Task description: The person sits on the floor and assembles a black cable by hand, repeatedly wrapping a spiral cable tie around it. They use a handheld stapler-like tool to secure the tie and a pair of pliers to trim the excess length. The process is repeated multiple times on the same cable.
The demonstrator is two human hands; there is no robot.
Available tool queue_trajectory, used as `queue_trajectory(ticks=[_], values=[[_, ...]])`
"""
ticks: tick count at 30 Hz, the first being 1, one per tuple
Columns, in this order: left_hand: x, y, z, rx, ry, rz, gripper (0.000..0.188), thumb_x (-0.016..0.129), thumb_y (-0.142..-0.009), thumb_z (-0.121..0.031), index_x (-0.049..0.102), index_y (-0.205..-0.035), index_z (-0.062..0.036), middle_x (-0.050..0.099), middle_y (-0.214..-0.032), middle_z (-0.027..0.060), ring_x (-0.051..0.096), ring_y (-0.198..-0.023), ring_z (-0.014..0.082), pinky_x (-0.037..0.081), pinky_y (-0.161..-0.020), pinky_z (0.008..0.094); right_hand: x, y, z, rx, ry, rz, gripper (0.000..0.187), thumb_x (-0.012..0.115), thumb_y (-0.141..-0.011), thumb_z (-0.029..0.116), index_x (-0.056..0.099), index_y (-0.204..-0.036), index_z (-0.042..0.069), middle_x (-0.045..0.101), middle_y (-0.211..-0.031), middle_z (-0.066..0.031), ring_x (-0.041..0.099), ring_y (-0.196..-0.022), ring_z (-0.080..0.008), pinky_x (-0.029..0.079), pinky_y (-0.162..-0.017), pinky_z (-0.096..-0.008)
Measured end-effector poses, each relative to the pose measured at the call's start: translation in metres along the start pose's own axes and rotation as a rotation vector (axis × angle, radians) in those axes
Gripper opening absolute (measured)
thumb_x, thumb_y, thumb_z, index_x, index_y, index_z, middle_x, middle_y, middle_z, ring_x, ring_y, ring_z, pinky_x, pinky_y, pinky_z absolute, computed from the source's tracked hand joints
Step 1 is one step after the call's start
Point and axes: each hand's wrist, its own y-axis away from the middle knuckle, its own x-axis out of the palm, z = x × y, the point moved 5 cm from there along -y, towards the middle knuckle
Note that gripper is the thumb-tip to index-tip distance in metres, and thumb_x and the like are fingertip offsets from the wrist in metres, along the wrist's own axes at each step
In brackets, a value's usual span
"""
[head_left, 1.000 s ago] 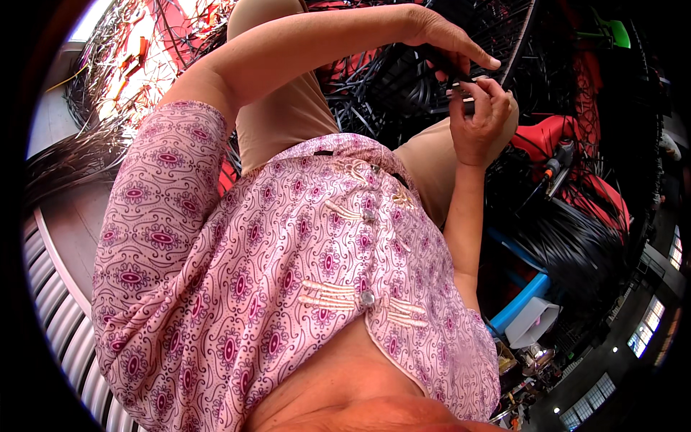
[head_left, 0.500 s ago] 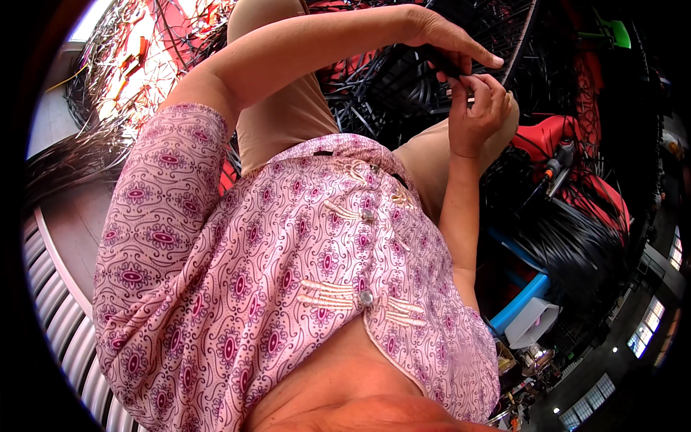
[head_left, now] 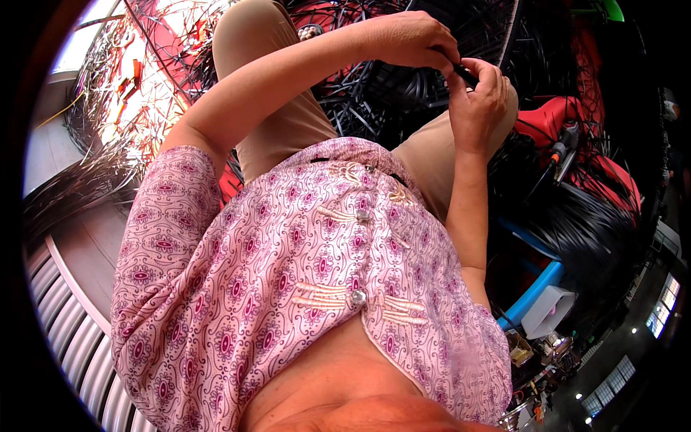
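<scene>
Your left hand point(head_left: 407, 39) and right hand point(head_left: 479, 104) both pinch one thin black strip point(head_left: 464, 72). Hold it tight, and go slowly.

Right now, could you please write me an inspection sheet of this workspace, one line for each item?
Surface: no table seen; the hands work above the lap, in beige trousers.
Job's things: a thin black strip, pinched between both hands.
Clutter: a heap of black strips ahead, red and pale strips at the left, red material at the right.
Grippers: left hand closed on the strip's end; right hand gripping it from below.
Cables: a dark tool with a lead lies on the red material.
Surroundings: a blue bar and a ribbed metal surface.
</scene>
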Motion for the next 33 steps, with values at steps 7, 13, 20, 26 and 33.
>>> queue_trajectory(ticks=[7, 13, 20, 26, 33], values=[[0.002, 0.006, -0.004, 0.078, -0.153, -0.116, 0.021, 0.069, -0.090, -0.021, 0.075, -0.102, -0.0049, 0.072, -0.096, 0.0093, 0.071, -0.090, 0.0288, 0.055, -0.080, 0.0386, -0.002, -0.002, 0.006, 0.007, -0.022, 0.002, 0.034, 0.082, -0.077, 0.022, 0.068, -0.106, 0.012, 0.068, -0.099, -0.0025, 0.064, -0.097, -0.0256, 0.047, -0.088, -0.0410], [0.006, 0.005, -0.001, 0.015, -0.077, -0.184, 0.017, 0.072, -0.086, -0.018, 0.074, -0.099, -0.0060, 0.071, -0.089, 0.0098, 0.071, -0.079, 0.0297, 0.056, -0.072, 0.0374, -0.002, 0.002, 0.004, 0.008, -0.095, -0.056, 0.046, 0.083, -0.075, 0.019, 0.065, -0.116, 0.012, 0.068, -0.096, -0.0018, 0.064, -0.093, -0.0243, 0.048, -0.085, -0.0407], [0.001, -0.008, 0.017, -0.287, 0.029, 0.116, 0.036, 0.064, -0.084, -0.036, 0.075, -0.096, -0.0040, 0.072, -0.082, 0.0123, 0.071, -0.075, 0.0261, 0.054, -0.070, 0.0384, 0.004, 0.005, 0.006, -0.041, -0.163, -0.125, 0.054, 0.083, -0.072, 0.015, 0.062, -0.121, 0.014, 0.064, -0.098, -0.0005, 0.060, -0.093, -0.0235, 0.042, -0.083, -0.0402], [0.001, -0.004, 0.028, -0.401, 0.242, 0.087, 0.030, 0.068, -0.081, -0.027, 0.075, -0.092, -0.0004, 0.069, -0.076, 0.0064, 0.065, -0.070, 0.0160, 0.051, -0.067, 0.0317, -0.033, 0.000, -0.019, 0.044, -0.339, -0.162, 0.061, 0.085, -0.073, 0.014, 0.059, -0.127, 0.009, 0.067, -0.107, -0.0058, 0.064, -0.093, -0.0253, 0.049, -0.087, -0.0393], [-0.011, 0.009, 0.002, -0.560, 0.335, 0.141, 0.025, 0.070, -0.080, -0.021, 0.074, -0.092, 0.0002, 0.067, -0.074, 0.0050, 0.062, -0.069, 0.0119, 0.048, -0.065, 0.0291, -0.102, 0.013, -0.298, 0.522, 0.237, -0.275, 0.056, 0.077, -0.083, 0.025, 0.058, -0.128, -0.003, 0.067, -0.114, -0.0193, 0.064, -0.105, -0.0347, 0.050, -0.095, -0.0435]])
